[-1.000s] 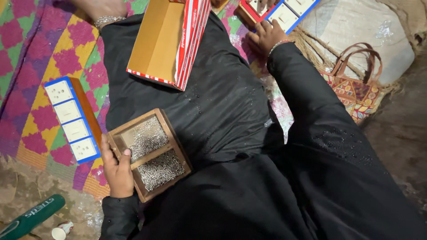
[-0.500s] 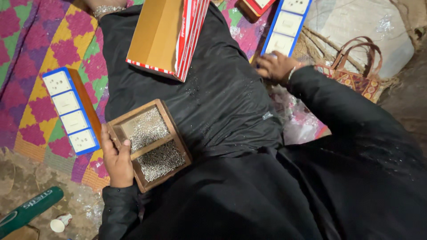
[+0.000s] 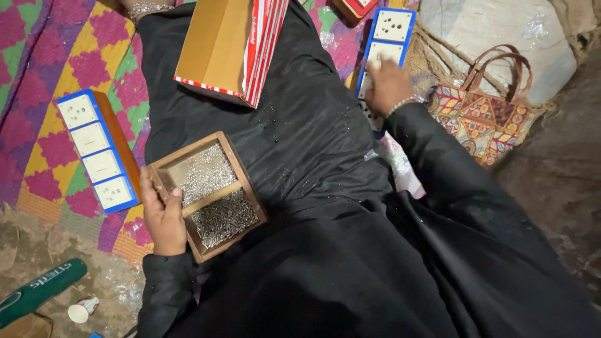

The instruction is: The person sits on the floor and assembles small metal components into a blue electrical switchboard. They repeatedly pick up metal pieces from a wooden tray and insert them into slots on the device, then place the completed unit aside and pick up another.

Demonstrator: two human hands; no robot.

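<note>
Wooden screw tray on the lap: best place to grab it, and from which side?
Take the wooden tray by its left rim, coming from the left, as the left hand does now, thumb over the wall. It lies flat and open-topped, with loose screws in both compartments, so keep it level. The far long side butts against the black robe, leaving little room there. The right hand rests on the switch panel.

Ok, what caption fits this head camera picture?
Left hand grips a wooden tray of small screws while the right hand rests on a blue-edged switchboard.
</note>
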